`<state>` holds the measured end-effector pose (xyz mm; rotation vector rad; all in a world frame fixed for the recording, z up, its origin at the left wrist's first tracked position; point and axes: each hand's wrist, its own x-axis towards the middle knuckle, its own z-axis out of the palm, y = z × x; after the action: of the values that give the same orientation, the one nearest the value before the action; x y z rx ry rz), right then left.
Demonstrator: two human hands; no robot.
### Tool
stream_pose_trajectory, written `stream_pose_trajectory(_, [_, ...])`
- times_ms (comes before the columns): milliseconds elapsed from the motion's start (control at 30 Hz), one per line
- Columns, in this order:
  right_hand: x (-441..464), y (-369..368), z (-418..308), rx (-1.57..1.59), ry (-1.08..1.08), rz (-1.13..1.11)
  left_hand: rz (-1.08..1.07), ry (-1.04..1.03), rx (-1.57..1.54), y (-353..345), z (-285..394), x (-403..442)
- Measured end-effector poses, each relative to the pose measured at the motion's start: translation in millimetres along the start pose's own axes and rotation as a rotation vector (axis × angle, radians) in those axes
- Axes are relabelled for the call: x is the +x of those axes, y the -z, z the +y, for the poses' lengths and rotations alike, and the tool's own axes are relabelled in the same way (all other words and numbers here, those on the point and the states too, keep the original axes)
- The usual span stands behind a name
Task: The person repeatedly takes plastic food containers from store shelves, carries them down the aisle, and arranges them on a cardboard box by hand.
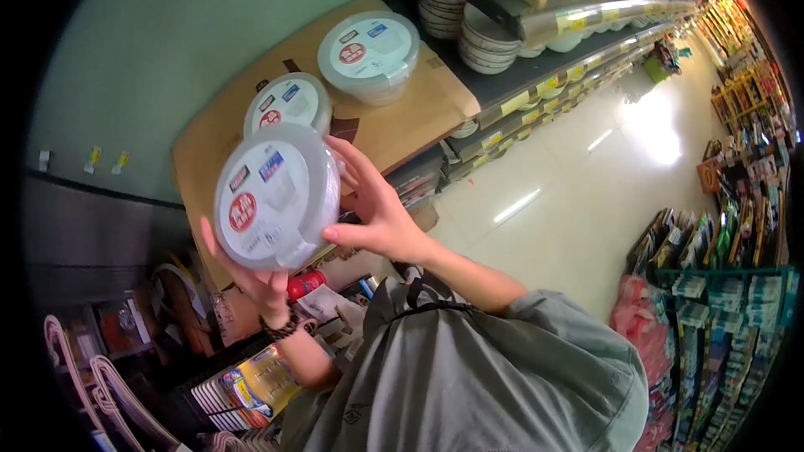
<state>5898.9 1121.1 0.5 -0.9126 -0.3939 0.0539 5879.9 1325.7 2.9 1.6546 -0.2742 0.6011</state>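
Note:
A round lidded plastic container (280, 192) with a white, red and blue label is held up, tilted, between my two hands. My left hand (251, 280) wears a dark beaded bracelet and supports it from the left and below. My right hand (377, 213) grips its right edge, thumb on the rim and fingers behind. Two similar round containers stand on a brown cardboard sheet: a smaller-looking one (289, 102) just behind the held one, and another (368, 54) farther back to the right.
Shelves (544, 84) with stacked bowls (488, 38) and plates run along the upper right. A shiny tiled floor (536, 192) lies to the right. Racks of packaged goods (720, 310) stand at the far right. Packed goods (243, 385) sit at the lower left.

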Motion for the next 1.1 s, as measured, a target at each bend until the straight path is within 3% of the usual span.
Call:
stream_pose_trajectory(67, [20,-5,0,-0.119,0.049,-0.059,-0.114,-0.035,-0.089,12,-1,24])
stream_pose_trajectory(167, [48,-17,-3,-0.212,0.092,-0.055,-0.190,-0.080,0.154,27,0,61])
stream_pose_trajectory(233, [60,-19,1,-0.329,0.125,0.023,-0.120,-0.161,0.231,18,-11,82])
stream_pose_trajectory(267, [62,-19,8,-0.366,0.268,0.072,-0.080,-0.186,0.238,11,-21,91])
stream_pose_trajectory(333, [50,-12,15,-0.385,0.246,0.117,-0.018,-0.261,0.216,-6,-34,108])
stream_pose_trajectory(433, [18,4,23,-0.394,0.137,0.163,-0.166,-0.099,0.223,-16,-45,116])
stream_pose_trajectory(733, [-47,44,31,-0.313,-0.144,0.299,-0.226,-0.135,0.247,-22,-55,123])
stream_pose_trajectory(1100, [-79,58,43,-0.329,-0.181,0.317,-0.317,-0.047,0.192,-21,-51,128])
